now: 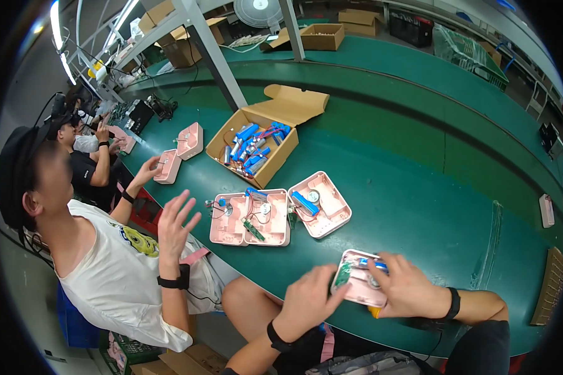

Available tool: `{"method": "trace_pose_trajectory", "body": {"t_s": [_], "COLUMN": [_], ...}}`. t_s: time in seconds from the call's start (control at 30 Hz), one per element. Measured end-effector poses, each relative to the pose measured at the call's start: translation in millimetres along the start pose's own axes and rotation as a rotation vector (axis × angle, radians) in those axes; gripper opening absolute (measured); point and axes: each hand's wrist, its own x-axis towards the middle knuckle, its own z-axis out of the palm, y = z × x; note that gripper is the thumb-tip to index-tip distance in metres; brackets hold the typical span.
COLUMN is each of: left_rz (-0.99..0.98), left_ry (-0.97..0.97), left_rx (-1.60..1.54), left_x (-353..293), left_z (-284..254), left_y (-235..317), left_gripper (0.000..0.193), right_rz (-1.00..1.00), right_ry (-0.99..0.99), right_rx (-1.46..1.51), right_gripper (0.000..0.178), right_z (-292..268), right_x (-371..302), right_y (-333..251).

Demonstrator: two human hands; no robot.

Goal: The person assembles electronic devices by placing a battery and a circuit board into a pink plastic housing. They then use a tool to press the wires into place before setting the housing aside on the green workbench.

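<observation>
A pink plastic housing (360, 292) is tilted above the bench's near edge, between my hands. My right hand (410, 287) grips its right side, the thumb by a blue cylindrical battery (372, 264) inside. On the housing's left side is a green circuit board (343, 274). My left hand (309, 300) is beside that board, thumb and fingers apart; I cannot tell whether the fingertips touch it. A small yellow-orange thing (374, 311) shows below my right hand, mostly hidden.
Three pink housings with wires, including one with a battery (305, 203), lie ahead on the green bench (406, 194). Behind them stands an open cardboard box (266, 178) of blue batteries. A co-worker (125, 250) sits close on my left. A brown slotted strip (549, 284) lies far right.
</observation>
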Motion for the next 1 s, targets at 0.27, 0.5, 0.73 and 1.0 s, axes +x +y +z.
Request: {"method": "trace_pose_trajectory", "body": {"t_s": [0.27,0.5,0.73,1.0], "left_rz": [-0.103,-0.054,-0.095,-0.022], "left_ry": [-0.021,0.053,0.218,0.173], "left_rx": [0.277,0.14,0.134,0.205], "left_x": [45,3,-7,1], "left_z": [-5,-13,-14,-20], "left_y": [-42,-61,-71,-60], "left_gripper": [0.045,0.04,0.034,0.033], "right_rz": [0.475,0.88,0.198,-0.396], "right_ry": [0.368,0.538,0.542,0.129], "right_rx": [0.141,-0.085,0.038,0.263], "right_gripper": [0.077,0.069,0.042,0.025], "right_z": [-61,-38,-64,-10], "right_x": [29,49,74,123], "right_y": [138,310,176,52]}}
